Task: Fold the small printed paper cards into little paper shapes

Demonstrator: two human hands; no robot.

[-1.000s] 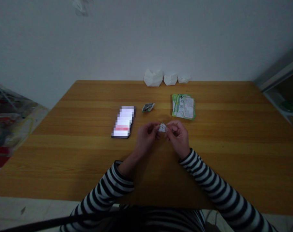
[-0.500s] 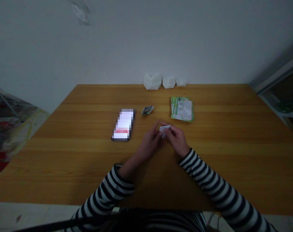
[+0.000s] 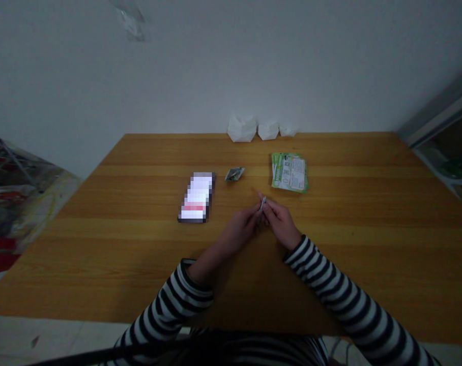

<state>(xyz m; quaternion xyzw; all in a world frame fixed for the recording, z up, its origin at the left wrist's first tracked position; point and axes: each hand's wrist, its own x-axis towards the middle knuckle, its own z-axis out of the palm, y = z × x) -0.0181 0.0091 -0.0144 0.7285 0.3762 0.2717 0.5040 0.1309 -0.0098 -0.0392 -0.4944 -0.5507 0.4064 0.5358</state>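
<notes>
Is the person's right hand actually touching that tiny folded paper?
Touching: the head view shows the small folded paper held upright at the fingertips of the right hand.

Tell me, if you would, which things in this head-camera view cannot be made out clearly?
Head view:
The small folded paper: mostly hidden between the left hand and right hand.
The phone: screen pixelated.
The green printed cards: print too small to read.
The small folded packet: too small and dim to identify.
The plastic-covered heap: cut off by the left edge.
</notes>
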